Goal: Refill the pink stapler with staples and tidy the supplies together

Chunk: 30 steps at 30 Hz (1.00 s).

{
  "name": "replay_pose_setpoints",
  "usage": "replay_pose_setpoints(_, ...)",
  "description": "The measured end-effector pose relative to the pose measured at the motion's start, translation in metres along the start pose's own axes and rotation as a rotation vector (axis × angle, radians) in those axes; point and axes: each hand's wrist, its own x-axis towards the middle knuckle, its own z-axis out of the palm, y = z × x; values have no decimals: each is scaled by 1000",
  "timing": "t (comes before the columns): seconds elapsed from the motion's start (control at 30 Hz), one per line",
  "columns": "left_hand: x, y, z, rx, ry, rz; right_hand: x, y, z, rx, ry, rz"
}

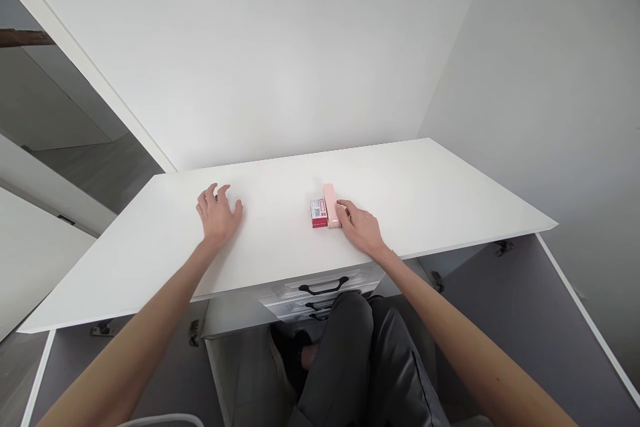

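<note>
On the white cabinet top [280,247], a pink stapler [331,203] lies lengthwise, pointing away from me. Against its left side rests a small red and white box [319,213] with printed text. My right hand [363,228] is at the stapler's right side, its thumb and curled fingers closed on that edge; some fingertips are hidden. Farther left, my left hand [218,215] is over the top with fingers spread and bent. A tiny dark thing [216,198] shows between those fingers, too small to name.
Below the top are drawers with black handles [324,287]. Cabinet doors stand open at the left and right [530,307], showing hinges. A white wall [295,47] rises behind, and a grey wall [560,93] is on the right. My legs [350,353] are under the front edge.
</note>
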Motion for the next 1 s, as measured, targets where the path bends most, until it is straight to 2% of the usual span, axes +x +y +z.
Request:
replay_pose_setpoints(0.07, 3, -18, -3, 45, -53, -25, 0, -1, 0, -2, -2, 4)
replay_pose_setpoints(0.17, 4, -31, -2, 92, -142, -76, -1, -2, -1, -1, -8, 11)
replay_pose_setpoints(0.33, -1, -28, 2, 72, -228, -117, -1, -3, -2, -5, -11, 10)
replay_pose_setpoints(0.47, -4, -10, 6, 42, -266, -56, -1, -3, -2, -18, -11, 11)
replay_pose_setpoints(0.63, -8, 24, 15, 39, -229, -2, -1, -2, -2, -20, -8, 3)
replay_pose_setpoints(0.73, -11, 45, 22, -7, -255, 35, 0, -2, -2, -11, -6, 3)
replay_pose_setpoints(1.0, -17, 81, 45, -134, -346, 306, 2, -1, -2, -19, -16, 18)
